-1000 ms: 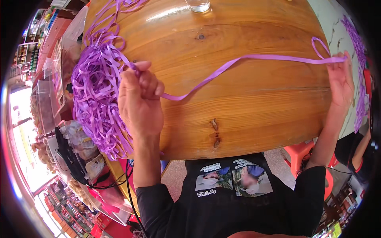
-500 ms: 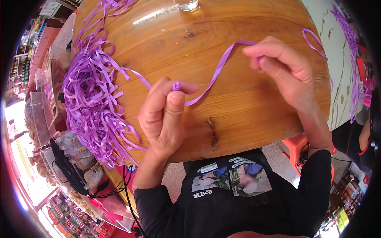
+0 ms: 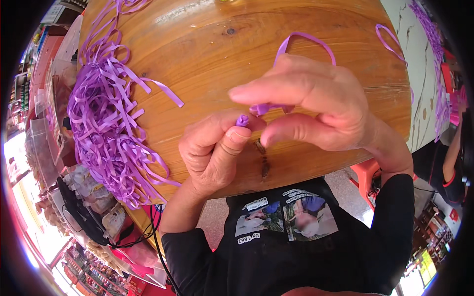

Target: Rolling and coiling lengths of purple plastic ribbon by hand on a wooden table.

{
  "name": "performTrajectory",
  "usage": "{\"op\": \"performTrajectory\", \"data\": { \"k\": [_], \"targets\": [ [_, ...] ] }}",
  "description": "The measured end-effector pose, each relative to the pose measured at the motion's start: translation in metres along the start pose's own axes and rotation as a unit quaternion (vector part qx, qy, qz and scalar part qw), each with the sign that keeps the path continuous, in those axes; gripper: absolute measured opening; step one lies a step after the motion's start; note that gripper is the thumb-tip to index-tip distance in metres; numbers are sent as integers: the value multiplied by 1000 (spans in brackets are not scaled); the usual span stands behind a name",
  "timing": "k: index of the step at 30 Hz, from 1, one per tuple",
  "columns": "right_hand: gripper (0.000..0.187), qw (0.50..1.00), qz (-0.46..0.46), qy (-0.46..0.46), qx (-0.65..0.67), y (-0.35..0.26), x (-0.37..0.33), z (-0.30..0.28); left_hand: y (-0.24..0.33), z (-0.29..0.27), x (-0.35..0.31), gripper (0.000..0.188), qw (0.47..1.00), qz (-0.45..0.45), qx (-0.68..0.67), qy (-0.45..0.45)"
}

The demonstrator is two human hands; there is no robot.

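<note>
My left hand [image 3: 212, 145] is closed in a pinch on a small, tightly folded purple ribbon bud [image 3: 242, 120], its end showing above the thumb. Over it and to the right, my right hand [image 3: 316, 103] is open, with thumb and forefinger spread. A twisted stretch of purple ribbon [image 3: 266, 107] lies in the gap between them, close to the bud. More of this ribbon, a loose loop [image 3: 306, 35], arches out beyond the right hand's knuckles. The right hand's inner fingers are partly hidden.
A large heap of cut purple ribbons [image 3: 106, 128] hangs over the left side of the wooden table [image 3: 207, 64]. One ribbon loop [image 3: 387, 39] lies by the right edge. A marble-patterned surface [image 3: 419, 93] and a red stool [image 3: 365, 180] are to the right.
My right hand has come left and nearer, beside the left hand, and its thumb and forefinger have spread. The ribbon stretched between the hands now bends into a loop behind the right hand.
</note>
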State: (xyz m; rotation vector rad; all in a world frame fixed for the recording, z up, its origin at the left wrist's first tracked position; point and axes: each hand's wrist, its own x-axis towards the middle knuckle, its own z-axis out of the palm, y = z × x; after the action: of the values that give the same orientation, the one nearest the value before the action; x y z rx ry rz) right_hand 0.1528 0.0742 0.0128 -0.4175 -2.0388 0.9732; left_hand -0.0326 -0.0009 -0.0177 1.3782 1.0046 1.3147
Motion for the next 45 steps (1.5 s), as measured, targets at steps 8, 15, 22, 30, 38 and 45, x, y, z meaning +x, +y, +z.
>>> {"op": "performTrajectory", "data": {
  "k": [8,15,22,30,38,45],
  "targets": [
    [29,999,8,-20,48,4,-7,3,2,0,8,25,995,-5,-20,-102],
    [26,998,-63,13,8,7,-8,9,-1,9,0,25,996,-5,-68,-59],
    [23,995,-79,28,-48,18,-8,9,3,18,-4,22,983,-112,-142,5],
    [31,1000,21,-11,18,23,-9,2,-8,10,-4,20,988,-77,-137,1],
    [22,949,231,82,196,11,-16,2,-12,10,-4,22,997,-53,1,47],
    [15,920,267,43,285,18,-18,4,-15,11,3,38,995,-24,72,72]
  ]
}}
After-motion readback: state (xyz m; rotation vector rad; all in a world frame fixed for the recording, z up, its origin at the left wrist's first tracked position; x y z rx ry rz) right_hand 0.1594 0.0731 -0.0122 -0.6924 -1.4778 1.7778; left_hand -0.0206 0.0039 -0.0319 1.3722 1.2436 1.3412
